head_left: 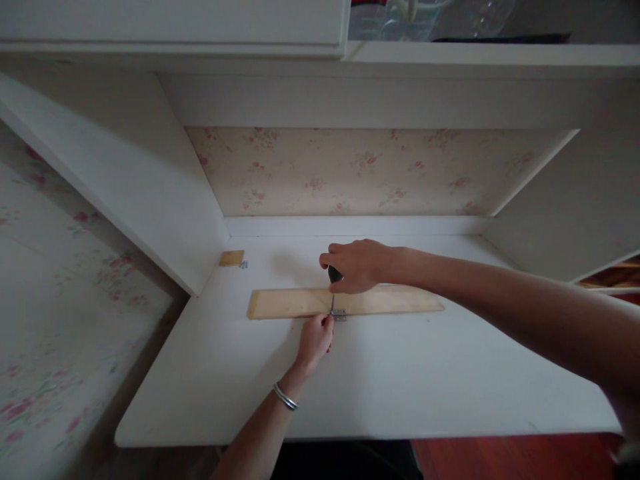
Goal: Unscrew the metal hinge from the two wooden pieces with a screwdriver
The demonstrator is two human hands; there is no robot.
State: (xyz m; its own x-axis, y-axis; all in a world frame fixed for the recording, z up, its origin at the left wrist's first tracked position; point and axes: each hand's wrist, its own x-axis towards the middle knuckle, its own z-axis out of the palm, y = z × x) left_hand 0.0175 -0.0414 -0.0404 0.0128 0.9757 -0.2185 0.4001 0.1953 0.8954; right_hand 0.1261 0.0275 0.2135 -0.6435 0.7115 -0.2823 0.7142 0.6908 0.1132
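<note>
A long pale wooden strip (pixel 390 301) lies across a white desk top (pixel 400 380). A small metal hinge (pixel 339 314) sits at the strip's near edge, about mid-length. My right hand (pixel 357 265) is wrapped round the dark handle of a screwdriver (pixel 333 283) that stands upright with its tip down at the hinge. My left hand (pixel 315 339), with a silver bracelet on the wrist, is closed in a pinch right beside the hinge and the screwdriver's tip; what its fingers grip is too small to see.
A small wooden block (pixel 231 258) and a little metal part (pixel 243 265) lie at the desk's back left. White side panels (pixel 150 193) and floral wallpaper (pixel 350 170) enclose the alcove. A shelf with glassware (pixel 425 20) runs above. Red-brown floor (pixel 500 457) shows below the desk edge.
</note>
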